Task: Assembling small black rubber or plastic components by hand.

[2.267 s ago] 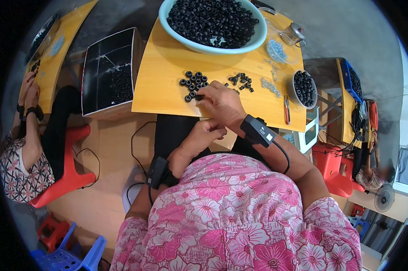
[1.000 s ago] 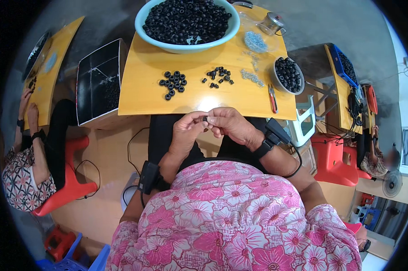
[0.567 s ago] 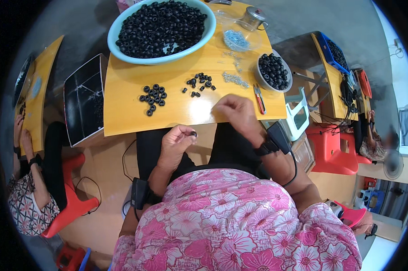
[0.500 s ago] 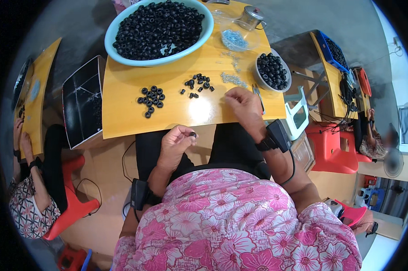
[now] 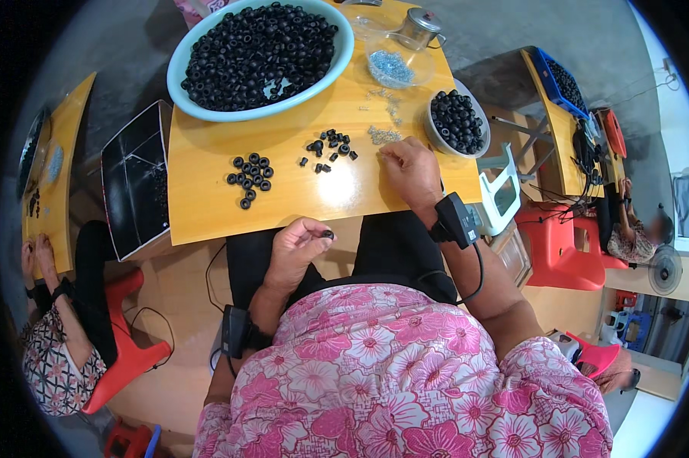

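Just off the table's near edge, my left hand (image 5: 297, 250) pinches a small black ring-shaped part (image 5: 327, 234) between thumb and fingers. My right hand (image 5: 411, 172) rests over the tabletop with its fingertips drawn together. Those fingertips are beside a small pile of tiny silvery pieces (image 5: 384, 135), and whatever they pinch is too small to make out. Left of the right hand lies a scatter of small black plugs (image 5: 333, 145). Farther left is a cluster of round black caps with holes (image 5: 250, 179).
A large light-blue basin (image 5: 178, 95) of black parts stands at the back left of the table (image 5: 199, 217). At the right are a bowl (image 5: 478, 143) of black parts, a clear tub (image 5: 427, 72) of silvery pieces and a metal cup (image 5: 419, 29). Co-workers sit at both sides.
My right hand has moved slightly forward toward the silvery pieces, its fingers now closer to them. The left hand keeps its pinch on the black part. The view has shifted a little.
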{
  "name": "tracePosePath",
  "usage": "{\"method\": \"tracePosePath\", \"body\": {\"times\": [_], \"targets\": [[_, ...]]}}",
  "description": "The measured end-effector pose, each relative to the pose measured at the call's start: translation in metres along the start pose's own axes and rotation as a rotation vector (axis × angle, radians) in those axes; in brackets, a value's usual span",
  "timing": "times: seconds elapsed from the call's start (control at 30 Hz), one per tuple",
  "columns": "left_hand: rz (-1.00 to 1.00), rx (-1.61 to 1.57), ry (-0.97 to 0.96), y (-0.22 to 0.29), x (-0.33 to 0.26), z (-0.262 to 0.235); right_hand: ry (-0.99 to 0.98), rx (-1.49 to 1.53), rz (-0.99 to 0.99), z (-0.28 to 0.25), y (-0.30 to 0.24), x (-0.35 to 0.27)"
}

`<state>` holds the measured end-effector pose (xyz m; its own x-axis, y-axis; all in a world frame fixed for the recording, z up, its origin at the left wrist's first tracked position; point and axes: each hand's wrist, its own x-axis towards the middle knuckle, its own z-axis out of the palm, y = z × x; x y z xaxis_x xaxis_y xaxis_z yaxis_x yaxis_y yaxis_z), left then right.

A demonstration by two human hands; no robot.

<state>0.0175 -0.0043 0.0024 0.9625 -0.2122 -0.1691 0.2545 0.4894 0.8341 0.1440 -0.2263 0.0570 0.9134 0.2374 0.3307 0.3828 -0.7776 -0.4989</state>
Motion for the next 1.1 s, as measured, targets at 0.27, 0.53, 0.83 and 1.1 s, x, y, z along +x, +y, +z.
{"method": "tracePosePath", "body": {"times": [0.27, 0.53, 0.83, 1.1], "targets": [[-0.01, 0.025, -0.012, 0.001, -0.002, -0.002, 0.001, 0.015, 0.066, 0.002, -0.002, 0.006], [-0.021, 0.023, -0.002, 0.003, -0.002, -0.003, 0.028, 0.073, 0.061, 0.002, 0.004, -0.001], [-0.015, 0.03, 0.0, 0.002, -0.001, -0.002, -0.052, 0.114, 0.253, -0.003, -0.002, 0.002], [-0.011, 0.026, 0.002, 0.003, -0.002, -0.003, -0.063, -0.113, 0.204, 0.001, -0.012, 0.006]]}}
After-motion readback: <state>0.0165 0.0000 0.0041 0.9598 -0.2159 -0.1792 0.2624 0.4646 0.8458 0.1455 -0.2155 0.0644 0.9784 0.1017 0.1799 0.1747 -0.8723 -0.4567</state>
